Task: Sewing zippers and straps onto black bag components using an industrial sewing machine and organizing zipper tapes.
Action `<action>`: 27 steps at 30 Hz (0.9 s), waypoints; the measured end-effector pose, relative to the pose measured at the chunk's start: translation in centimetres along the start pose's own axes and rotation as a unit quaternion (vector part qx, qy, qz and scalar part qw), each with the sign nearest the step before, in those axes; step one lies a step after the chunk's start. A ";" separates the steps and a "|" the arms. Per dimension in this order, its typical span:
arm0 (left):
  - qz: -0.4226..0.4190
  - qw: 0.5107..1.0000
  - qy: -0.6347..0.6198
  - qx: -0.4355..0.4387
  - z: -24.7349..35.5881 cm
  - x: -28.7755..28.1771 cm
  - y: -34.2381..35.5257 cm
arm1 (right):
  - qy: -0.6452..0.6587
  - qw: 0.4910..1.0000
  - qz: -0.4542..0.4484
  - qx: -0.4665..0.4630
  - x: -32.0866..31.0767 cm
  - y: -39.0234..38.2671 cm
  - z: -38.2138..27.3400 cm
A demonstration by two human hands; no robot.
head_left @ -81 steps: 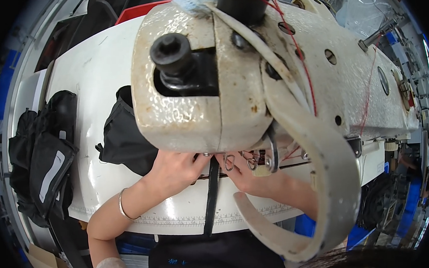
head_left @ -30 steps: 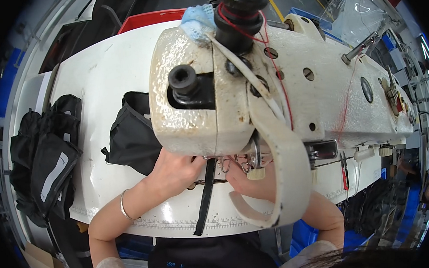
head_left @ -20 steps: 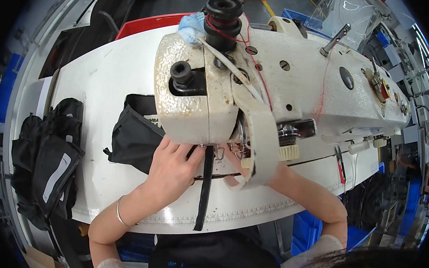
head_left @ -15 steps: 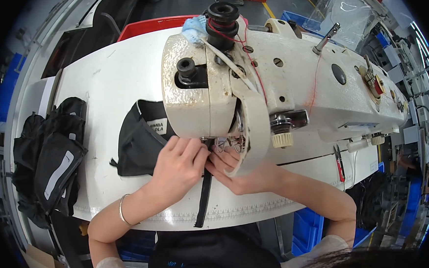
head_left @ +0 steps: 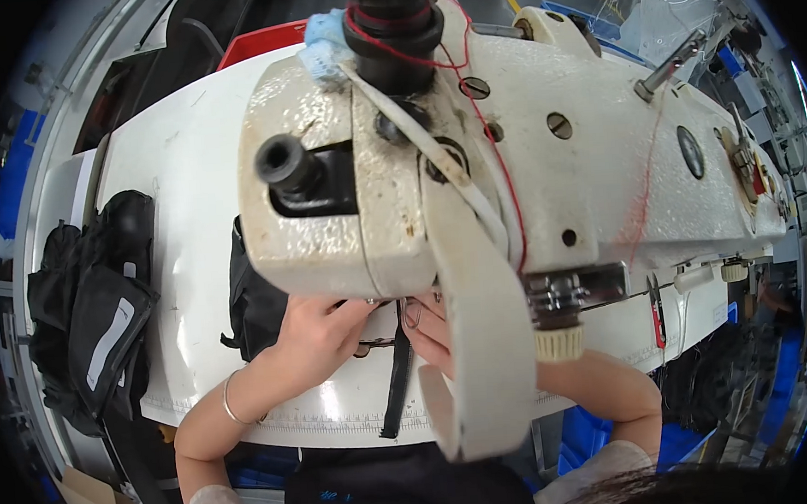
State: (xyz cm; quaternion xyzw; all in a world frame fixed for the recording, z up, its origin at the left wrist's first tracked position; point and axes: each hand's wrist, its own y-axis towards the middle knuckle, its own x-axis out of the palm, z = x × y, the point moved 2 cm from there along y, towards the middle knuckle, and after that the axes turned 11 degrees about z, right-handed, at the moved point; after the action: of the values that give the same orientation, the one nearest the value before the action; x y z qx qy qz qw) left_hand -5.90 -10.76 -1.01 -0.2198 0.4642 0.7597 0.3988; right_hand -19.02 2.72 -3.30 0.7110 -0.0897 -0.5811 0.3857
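A person works both hands in close under the front edge of a pale sewing machine [head_left: 566, 187] set on a white worktable [head_left: 172, 174], its curved near edge lined with a ruler scale [head_left: 331, 427]. Room is tightest beneath the machine head, where the fingers run out of sight; a curved cream bar [head_left: 487, 339] hangs on the right, hiding part of the right hand [head_left: 432, 338]. Toward the person, a band of bare tabletop opens out, crossed by a narrow black strip [head_left: 397, 382] that runs from below the head, between the hands, nearly to the table's front edge. To the left, more white surface separates a black pouch [head_left: 256, 307], partly covered by the head, from a pile of black pouches [head_left: 98, 312] near the table's side. The left hand [head_left: 312, 341], a bracelet [head_left: 230, 398] at its wrist, reaches in from the lower left, knuckles up and fingers bent, just left of the strip; the right comes across from the other side, fingers angled inward beside it. With fingertips hidden, how tightly either hand is closed, and on what, cannot be told. Red-handled snips [head_left: 658, 315] lie off to the right.
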 end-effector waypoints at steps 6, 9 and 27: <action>-0.035 0.984 0.122 0.124 1.5 0.5 -1.7 | 0.026 0.997 -0.059 0.047 -0.8 0.0 -0.6; -0.056 0.991 0.075 0.092 1.3 0.8 -2.5 | 0.081 0.992 -0.060 0.069 -0.3 0.0 -0.9; -0.013 0.996 0.015 0.083 -1.4 1.6 -0.6 | 0.067 0.993 -0.002 0.098 1.6 -1.1 -0.8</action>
State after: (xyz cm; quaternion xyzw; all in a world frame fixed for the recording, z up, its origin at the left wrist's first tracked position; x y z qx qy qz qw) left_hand -6.42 -11.18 -3.10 -0.2033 0.5284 0.7103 0.4182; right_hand -18.20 2.94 -5.22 0.7827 -0.1182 -0.5215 0.3183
